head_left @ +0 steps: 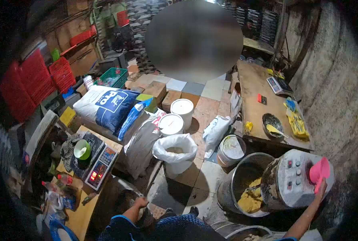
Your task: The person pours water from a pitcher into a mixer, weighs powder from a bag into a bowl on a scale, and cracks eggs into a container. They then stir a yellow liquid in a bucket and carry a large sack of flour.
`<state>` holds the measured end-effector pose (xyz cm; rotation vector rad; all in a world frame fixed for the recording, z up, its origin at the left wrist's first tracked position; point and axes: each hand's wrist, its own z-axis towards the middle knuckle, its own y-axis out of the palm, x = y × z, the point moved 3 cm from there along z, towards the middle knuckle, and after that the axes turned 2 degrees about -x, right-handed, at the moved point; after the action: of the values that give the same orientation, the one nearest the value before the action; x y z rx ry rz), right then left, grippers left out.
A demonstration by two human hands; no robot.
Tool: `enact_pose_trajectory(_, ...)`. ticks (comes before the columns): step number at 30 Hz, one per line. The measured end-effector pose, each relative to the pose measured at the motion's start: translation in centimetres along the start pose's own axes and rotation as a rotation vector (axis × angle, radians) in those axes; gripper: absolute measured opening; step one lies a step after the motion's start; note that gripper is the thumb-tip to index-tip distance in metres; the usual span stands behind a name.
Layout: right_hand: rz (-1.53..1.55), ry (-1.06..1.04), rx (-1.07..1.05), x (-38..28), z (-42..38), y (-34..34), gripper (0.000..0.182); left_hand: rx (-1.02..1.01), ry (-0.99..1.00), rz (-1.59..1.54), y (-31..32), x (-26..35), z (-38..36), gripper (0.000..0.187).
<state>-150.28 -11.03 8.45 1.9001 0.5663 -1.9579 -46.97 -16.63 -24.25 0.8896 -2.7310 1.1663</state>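
Machine (284,170) with a pale control panel, at lower right, is the landmark. A pink jug (318,170) is at its top, beside the knobs. The right hand (320,190) has its fingers clamped on the jug's handle; whether the jug holds anything is hidden. The left hand (140,202), well left of the machine, has curled fingers near a dark edge; whether they grip it, I cannot tell.

For good handling, a firm, low grip on the handle seems best, with the jug's mouth level and the jug clear of the knobs. Any pouring would want a slow tilt, with the lip close over its target and the wrist away from the machine's moving parts.

Just left of the machine, a deep metal drum (226,193) holds lumpy yellow dough (250,197). Beyond the drum is a bucket (231,148) with a smeared pale top. Farther left of the machine, a bag-lined tub (190,152) holds pale, powdery stuff; behind it are two white tubs with lids on (182,106) (171,124). Far left of the machine, a green bowl (82,150) with something white inside sits on a scale (101,170). Beyond the machine, on a tabletop (251,88), a black bowl (271,119) holds a yellow-smeared spatula.
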Motion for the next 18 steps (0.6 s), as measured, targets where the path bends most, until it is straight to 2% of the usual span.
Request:
enact_pose_trajectory(2, -0.212, 0.131, -0.129, -1.1, 0.8, -0.1, 0.046, -0.124, -0.117, 0.044, 3.0, -5.3, 0.6, 0.054)
enact_pose_trajectory(4, -0.356, 0.069, -0.105, -1.7, 2.2, -0.6, 0.047, 0.028, 0.188, -0.034, -0.3, -2.3, -7.2, 0.05)
enact_pose_trajectory(5, -0.47, -0.011, -0.056, -2.0, 3.3, -1.1, 0.047, 0.029, 0.225, -0.062, 0.5, -3.6, -7.7, 0.05)
enact_pose_trajectory(7, -0.934, -0.319, 0.165, -3.4, 4.7, -1.7, 0.048, -0.026, 0.207, -0.059, 3.6, -7.2, -6.0, 0.05)
enact_pose_trajectory(9, -1.339, -0.682, 0.488, -6.0, 4.4, -0.7, 0.049, -0.109, 0.149, -0.008, 7.8, -11.3, -2.8, 0.051)
enact_pose_trajectory(11, -1.429, -1.048, 0.717, -8.4, 4.4, 2.7, 0.051, -0.149, 0.186, 0.093, 11.8, -14.0, 0.1, 0.051)
enact_pose_trajectory(12, -1.292, -0.889, 0.575, -10.7, 1.5, 7.3, 0.045, -0.141, 0.232, 0.144, 13.9, -14.7, 1.3, 0.052)
enact_pose_trajectory(13, -1.302, -0.934, 0.51, -12.2, -0.8, 12.4, 0.045, 0.042, -0.009, -0.05, 16.6, -15.2, 2.4, 0.046)
enact_pose_trajectory(14, -1.161, -0.988, 0.282, -13.4, -2.5, 17.2, 0.043, -0.043, -0.046, -0.068, 13.8, -13.3, -0.2, 0.043)
enact_pose_trajectory(15, -1.022, -1.02, 0.052, -15.3, -6.7, 23.2, 0.042, -0.011, 0.0, -0.136, 12.1, -12.5, -1.2, 0.041)
enact_pose_trajectory(16, -0.94, -0.966, -0.035, -16.2, -12.5, 29.0, 0.036, 0.017, 0.048, -0.203, 10.3, -11.6, -2.4, 0.039)
enact_pose_trajectory(18, -0.685, -1.144, -0.338, -13.4, -15.9, 38.1, 0.036, 0.117, 0.144, -0.354, 6.8, -10.8, -3.7, 0.043)
